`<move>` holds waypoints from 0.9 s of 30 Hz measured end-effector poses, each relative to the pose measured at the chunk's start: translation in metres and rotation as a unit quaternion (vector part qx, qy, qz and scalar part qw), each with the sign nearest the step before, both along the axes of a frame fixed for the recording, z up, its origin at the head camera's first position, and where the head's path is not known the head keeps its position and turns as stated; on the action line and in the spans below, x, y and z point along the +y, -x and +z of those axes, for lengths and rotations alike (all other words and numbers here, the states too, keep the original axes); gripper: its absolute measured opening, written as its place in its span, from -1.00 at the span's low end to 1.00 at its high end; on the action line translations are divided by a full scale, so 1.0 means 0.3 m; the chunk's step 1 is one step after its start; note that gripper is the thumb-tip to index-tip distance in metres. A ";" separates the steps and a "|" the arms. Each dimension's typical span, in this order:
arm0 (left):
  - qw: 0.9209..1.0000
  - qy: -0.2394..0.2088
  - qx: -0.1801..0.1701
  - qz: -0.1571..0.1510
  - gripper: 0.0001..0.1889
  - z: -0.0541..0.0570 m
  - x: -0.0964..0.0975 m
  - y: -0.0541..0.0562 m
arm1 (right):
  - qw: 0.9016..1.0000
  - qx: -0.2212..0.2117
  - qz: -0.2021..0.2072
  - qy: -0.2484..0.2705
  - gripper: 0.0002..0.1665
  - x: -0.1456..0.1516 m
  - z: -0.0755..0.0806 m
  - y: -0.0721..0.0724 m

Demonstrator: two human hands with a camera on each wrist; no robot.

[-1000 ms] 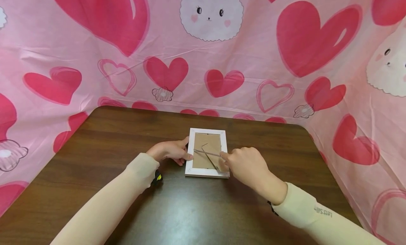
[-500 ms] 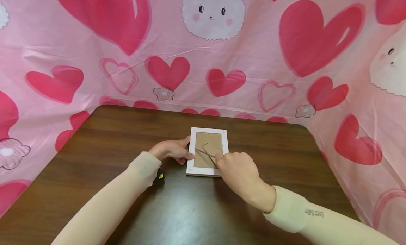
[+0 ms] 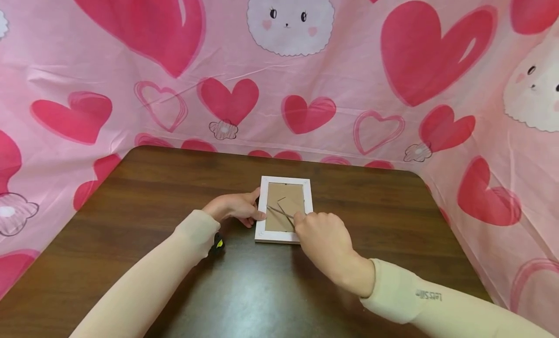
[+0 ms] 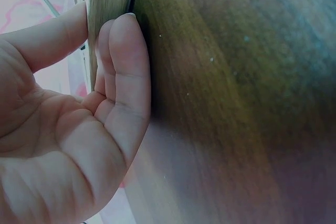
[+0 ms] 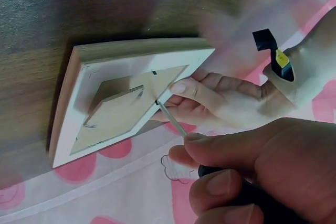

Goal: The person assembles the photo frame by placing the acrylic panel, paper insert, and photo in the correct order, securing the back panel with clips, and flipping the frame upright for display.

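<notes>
A white-bordered picture frame (image 3: 308,197) lies face down on the table, its brown backing board (image 3: 274,224) and stand flap (image 5: 115,109) showing. My left hand (image 3: 240,208) grips its left edge. The thumb rests on the border, and the fingers (image 4: 128,61) bend against the wooden side. In my right hand (image 3: 325,243) is a screwdriver, its black handle (image 5: 262,200) wrapped by the fingers. Its thin metal shaft (image 5: 172,119) slants across the backing. In the right wrist view the tip meets a small black tab (image 5: 156,102) at the inner border beside my left thumb.
The dark wooden table (image 3: 183,175) reaches out around the frame on all sides. Pink cloth with hearts (image 3: 307,113) hangs behind it and along both sides. A black and yellow strap (image 5: 282,60) sits at my left wrist.
My right hand has shifted left and nearer to me, now covering the frame's lower right corner. The screwdriver shaft slants more than before. My left hand keeps its grip on the frame.
</notes>
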State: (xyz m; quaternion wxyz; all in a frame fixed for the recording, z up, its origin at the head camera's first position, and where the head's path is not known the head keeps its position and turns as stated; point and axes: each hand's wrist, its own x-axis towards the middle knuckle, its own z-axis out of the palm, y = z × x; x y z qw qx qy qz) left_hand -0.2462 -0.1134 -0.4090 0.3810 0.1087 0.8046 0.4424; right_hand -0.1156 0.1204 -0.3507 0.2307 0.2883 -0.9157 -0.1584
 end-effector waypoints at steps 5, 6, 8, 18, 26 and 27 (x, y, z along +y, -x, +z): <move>1.000 0.001 0.003 0.002 0.06 0.006 -0.001 -0.003 | 1.000 0.006 -0.006 -0.004 -0.69 -0.011 -0.001 -0.006; 1.000 0.000 0.003 0.002 0.06 0.006 -0.001 -0.003 | 1.000 0.007 -0.008 -0.004 -0.69 -0.012 -0.001 -0.007; 1.000 -0.001 0.003 0.001 0.06 0.006 0.000 -0.002 | 1.000 0.011 -0.012 -0.006 -0.68 -0.011 0.000 -0.009; 1.000 -0.003 -0.002 -0.001 0.03 0.005 0.003 -0.002 | 1.000 0.008 -0.014 -0.010 -0.68 -0.008 -0.002 -0.004; 1.000 0.000 -0.001 0.002 0.03 0.006 -0.001 0.000 | 1.000 0.008 -0.015 -0.013 -0.68 -0.012 -0.004 0.000; 1.000 0.000 -0.001 0.001 0.04 0.006 -0.001 0.000 | 1.000 0.010 -0.015 -0.013 -0.68 -0.012 -0.004 0.000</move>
